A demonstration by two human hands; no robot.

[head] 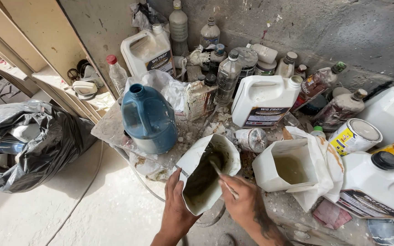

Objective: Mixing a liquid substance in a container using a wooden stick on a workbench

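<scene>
At the bottom centre of the view, at about 6 o'clock, we see the left hand (177,210) with its grip closed around the side of a cut-open white container (192,165), which it holds tilted over the pale floor (83,205); inside there is a dark, muddy liquid. The right hand (241,200), just at 3 o'clock from the container, has a narrow grip pinched on a thin stick (222,176), and the far end of the stick goes down into the dark liquid. At 3 o'clock from the hands stands a second cut-open white jug (270,169) with a greenish liquid, wrapped partly in a white cloth (320,182). At 11 o'clock stands a blue jug (149,119) without cap, on a dusty plastic sheet. Behind, at 12 o'clock, white canisters (263,98) and many dirty bottles crowd against the grey wall (352,32). At 9 o'clock lies a black rubbish bag (46,146).
</scene>
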